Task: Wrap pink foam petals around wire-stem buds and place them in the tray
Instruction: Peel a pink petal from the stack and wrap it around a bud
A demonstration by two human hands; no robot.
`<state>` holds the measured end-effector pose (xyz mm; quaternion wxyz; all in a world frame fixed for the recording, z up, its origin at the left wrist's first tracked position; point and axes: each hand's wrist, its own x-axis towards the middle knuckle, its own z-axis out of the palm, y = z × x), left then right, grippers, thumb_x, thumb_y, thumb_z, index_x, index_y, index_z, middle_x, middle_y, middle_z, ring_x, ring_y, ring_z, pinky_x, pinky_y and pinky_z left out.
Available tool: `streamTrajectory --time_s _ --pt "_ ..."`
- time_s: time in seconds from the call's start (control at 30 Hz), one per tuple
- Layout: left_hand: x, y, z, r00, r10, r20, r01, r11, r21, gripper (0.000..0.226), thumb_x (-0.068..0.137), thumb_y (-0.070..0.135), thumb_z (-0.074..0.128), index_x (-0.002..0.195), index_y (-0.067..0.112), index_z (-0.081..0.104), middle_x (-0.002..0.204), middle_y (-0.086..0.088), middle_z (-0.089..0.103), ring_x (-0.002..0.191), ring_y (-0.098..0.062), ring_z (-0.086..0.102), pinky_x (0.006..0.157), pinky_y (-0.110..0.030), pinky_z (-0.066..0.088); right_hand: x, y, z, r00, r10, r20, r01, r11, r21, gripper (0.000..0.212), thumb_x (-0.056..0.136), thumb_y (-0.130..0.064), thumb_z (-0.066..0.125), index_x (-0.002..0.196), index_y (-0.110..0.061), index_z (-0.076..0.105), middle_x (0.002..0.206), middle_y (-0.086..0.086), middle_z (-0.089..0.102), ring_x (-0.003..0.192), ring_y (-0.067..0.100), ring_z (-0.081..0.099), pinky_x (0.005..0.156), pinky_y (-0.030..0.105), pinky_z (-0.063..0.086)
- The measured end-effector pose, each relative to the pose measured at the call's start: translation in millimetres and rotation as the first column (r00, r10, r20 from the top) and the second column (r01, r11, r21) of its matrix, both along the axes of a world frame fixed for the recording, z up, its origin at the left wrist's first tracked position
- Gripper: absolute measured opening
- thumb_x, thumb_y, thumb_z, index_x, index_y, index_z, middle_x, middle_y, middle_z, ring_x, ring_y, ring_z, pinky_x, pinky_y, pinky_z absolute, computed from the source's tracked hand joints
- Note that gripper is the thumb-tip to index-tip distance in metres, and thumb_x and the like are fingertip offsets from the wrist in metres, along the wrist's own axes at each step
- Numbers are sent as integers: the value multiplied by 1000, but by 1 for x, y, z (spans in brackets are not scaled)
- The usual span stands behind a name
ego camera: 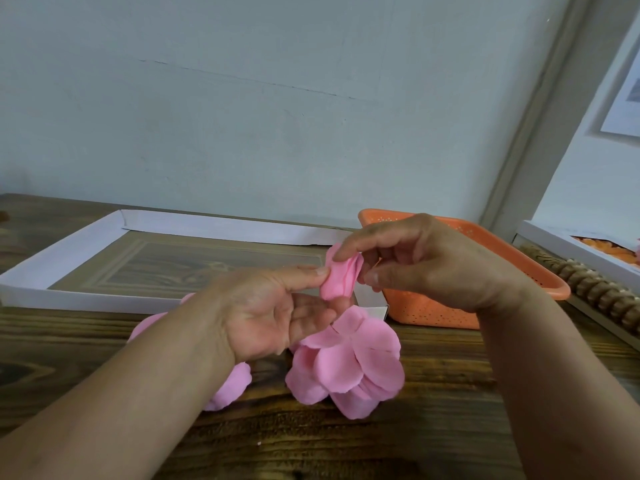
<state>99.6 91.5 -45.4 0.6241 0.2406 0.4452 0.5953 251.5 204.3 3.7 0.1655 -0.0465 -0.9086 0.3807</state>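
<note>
Your left hand (273, 313) is palm-up just in front of the white tray (69, 258), thumb and fingers pinching the lower end of a rolled pink petal (341, 277). Your right hand (426, 261) is up against the same petal from the other side, forefinger laid over its top and thumb near its edge, fingers curled. Can't really tell if there's a wire stem inside, the foam hides it. The loose petal pile (349, 368) sits on the wooden table (433, 427) just in front of the tray's near right corner. An orange basket (502, 271) is right beside the tray, on its right.
</note>
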Motion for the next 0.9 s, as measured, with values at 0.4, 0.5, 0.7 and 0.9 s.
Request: streamTrajectory --time_s 0.4,0.5,0.7,0.9 --pt "-2 -1 1 997 -41 63 42 999 -26 23 54 7 68 71 -8 74 78 -25 69 54 -21 68 43 -24 54 3 -1 1 999 -2 -32 1 1000 -27 25 78 11 59 95 -7 66 89 35 61 71 30 53 73 42 46" --pt "-1 -1 2 997 -46 64 48 999 -23 26 50 7 70 71 -8 73 79 -25 69 54 -21 69 43 -24 54 2 0 1 999 -29 -21 30 999 44 23 79 8 63 92 -10 67 89 31 62 73 35 54 70 47 45" --pt "0 -2 1 997 -46 59 48 998 -29 30 48 6 72 74 -9 74 84 -27 69 55 -22 69 44 -25 56 -1 -1 0 997 -69 -21 71 990 124 21 78 5 67 89 -13 70 89 17 68 78 35 57 68 38 45" --pt "2 -2 2 999 -32 14 32 999 -2 26 54 8 70 75 -6 75 82 -25 70 60 -23 70 49 -25 57 -3 -1 0 993 -106 -44 110 990 94 21 79 12 65 84 -7 69 88 23 65 81 43 56 74 56 46"
